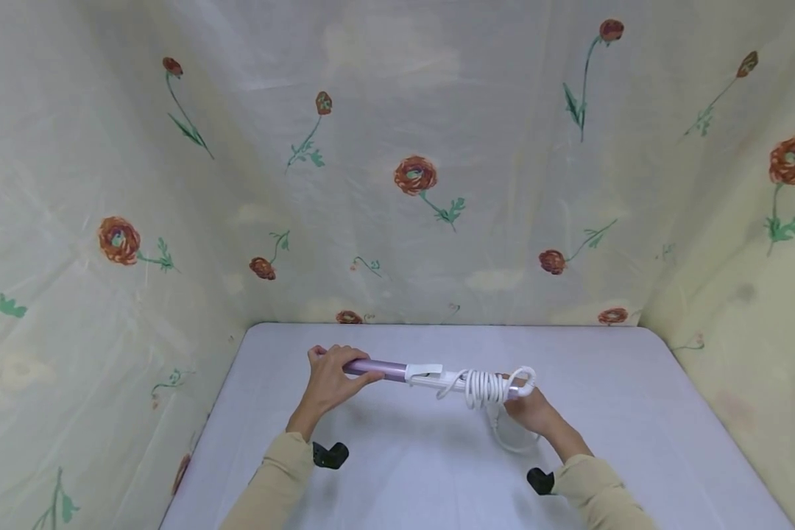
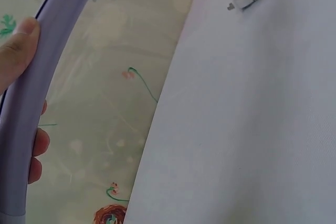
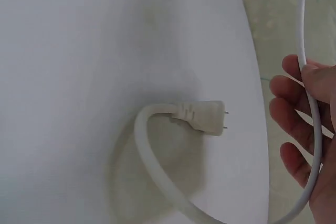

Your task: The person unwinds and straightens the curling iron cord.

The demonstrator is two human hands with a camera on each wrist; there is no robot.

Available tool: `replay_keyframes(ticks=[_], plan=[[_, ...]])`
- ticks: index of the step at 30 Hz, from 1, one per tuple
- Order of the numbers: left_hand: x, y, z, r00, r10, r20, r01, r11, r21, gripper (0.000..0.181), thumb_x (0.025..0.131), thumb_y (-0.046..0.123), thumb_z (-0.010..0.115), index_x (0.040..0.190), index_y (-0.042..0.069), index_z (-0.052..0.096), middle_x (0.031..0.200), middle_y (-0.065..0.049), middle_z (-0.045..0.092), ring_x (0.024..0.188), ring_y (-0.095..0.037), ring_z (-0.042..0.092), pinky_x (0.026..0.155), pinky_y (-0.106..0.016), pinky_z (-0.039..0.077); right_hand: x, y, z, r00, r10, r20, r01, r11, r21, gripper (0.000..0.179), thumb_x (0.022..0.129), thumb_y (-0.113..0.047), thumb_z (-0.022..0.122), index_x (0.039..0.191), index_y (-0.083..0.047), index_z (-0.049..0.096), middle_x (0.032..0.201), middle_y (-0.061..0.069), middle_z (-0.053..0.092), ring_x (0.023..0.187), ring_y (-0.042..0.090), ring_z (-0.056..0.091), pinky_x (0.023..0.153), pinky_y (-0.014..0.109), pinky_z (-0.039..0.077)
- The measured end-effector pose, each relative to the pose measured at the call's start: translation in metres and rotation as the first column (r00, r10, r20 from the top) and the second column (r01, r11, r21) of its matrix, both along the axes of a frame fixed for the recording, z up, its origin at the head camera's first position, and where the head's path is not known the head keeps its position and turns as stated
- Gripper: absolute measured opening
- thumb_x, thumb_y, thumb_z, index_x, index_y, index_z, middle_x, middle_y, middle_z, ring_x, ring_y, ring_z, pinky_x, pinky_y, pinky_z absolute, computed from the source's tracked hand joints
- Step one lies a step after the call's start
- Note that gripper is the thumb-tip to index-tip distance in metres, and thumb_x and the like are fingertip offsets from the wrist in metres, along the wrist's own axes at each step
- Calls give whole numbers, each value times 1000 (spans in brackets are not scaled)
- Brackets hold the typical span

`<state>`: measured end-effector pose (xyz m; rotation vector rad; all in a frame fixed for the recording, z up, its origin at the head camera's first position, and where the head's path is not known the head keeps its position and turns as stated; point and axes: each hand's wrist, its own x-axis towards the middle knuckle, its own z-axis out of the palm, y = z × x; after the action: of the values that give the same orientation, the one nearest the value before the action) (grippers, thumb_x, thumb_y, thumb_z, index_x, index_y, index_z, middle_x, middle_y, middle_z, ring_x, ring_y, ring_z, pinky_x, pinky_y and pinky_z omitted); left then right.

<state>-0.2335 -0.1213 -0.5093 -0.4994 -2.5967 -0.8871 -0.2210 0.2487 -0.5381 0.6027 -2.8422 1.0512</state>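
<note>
A purple and white hair straightener (image 1: 386,370) is held level above the table, its white cord (image 1: 483,389) wound in several loops round the right-hand part. My left hand (image 1: 331,379) grips the purple part, with the thumb along one side and fingertips showing round the other in the left wrist view. At the corded end, my right hand (image 1: 530,408) pinches a length of cord between thumb and forefinger; its other fingers are loosely bent. A white two-pin plug (image 3: 205,118) hangs on a loop of cord below the right hand. The coils partly hide the right fingers in the head view.
Under both hands lies a white table (image 1: 411,471) with rounded far corners. Floral cloth (image 1: 397,243) hangs behind it and along both sides. Dark wrist devices (image 1: 331,456) stick out by the beige sleeves (image 1: 274,478).
</note>
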Motion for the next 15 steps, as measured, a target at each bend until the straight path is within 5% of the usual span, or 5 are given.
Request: replay_keyframes(ticks=[3,6,8,10,15], plan=[[-1,3,1,999,10,-30,-10,1000,-6,41,70,54,76,95,21,72,88,4,71,80,-14,53,90,-51,17,7,-7,-9,993,-33,-110,39,998,57,10,86,-1,62,95,-4,64,92,9,69,88,23,63,79,43,50],[-1,5,1,998,23,-54,-24,1000,-12,41,70,54,77,94,21,72,86,4,71,79,-13,54,89,-50,17,12,-17,-17,948,32,-318,26,984,178,17,80,-5,71,96,-6,66,93,8,69,89,24,64,81,45,49],[-1,6,0,997,32,-63,-33,999,-15,41,69,54,77,93,21,72,85,4,71,78,-13,54,88,-50,17,16,-25,-19,918,84,-387,11,971,238,21,79,-8,72,100,-8,67,96,7,69,93,25,63,86,46,47],[-1,7,-1,997,38,-66,-40,999,-21,41,70,55,76,93,21,72,86,4,71,78,-13,54,88,-49,17,21,-33,-20,911,123,-393,-12,962,273,26,80,-13,72,106,-12,68,106,8,69,103,29,62,93,51,42],[0,9,-1,995,61,-73,-64,998,-29,43,71,56,75,94,20,72,88,2,72,80,-15,55,89,-51,18,36,-58,-17,947,137,-291,-53,959,279,44,85,-24,69,128,-23,58,125,9,62,116,29,58,101,63,29]])
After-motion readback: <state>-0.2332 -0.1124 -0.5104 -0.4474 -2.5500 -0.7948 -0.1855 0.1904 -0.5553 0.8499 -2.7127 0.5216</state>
